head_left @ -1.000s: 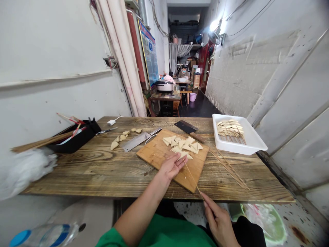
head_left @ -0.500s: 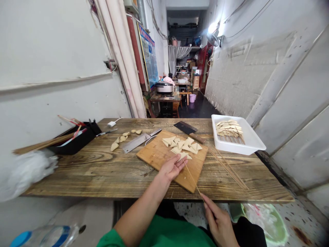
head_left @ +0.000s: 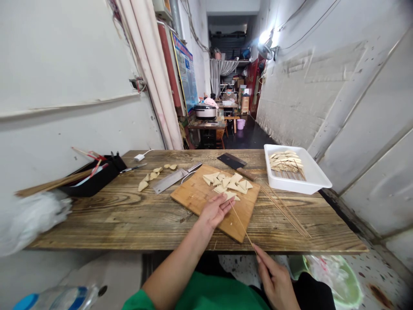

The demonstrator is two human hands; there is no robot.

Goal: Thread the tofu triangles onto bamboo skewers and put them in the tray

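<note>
Where left hand [head_left: 213,211] holds slice [head_left: 230,195]: skewer [head_left: 241,222], slipping, could prick fingers [head_left: 222,205]
By table's near edge [head_left: 129,242]: right hand [head_left: 275,275] pinches skewer

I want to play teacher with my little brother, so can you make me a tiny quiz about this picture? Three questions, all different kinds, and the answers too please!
1. What does the right hand grip?
2. True or false: the white tray stands to the right of the cutting board.
3. Pick one. The blade of the cleaver with the wooden handle is: A) bright red, B) dark, C) green.

Key
1. A thin stick.
2. True.
3. B.
</note>
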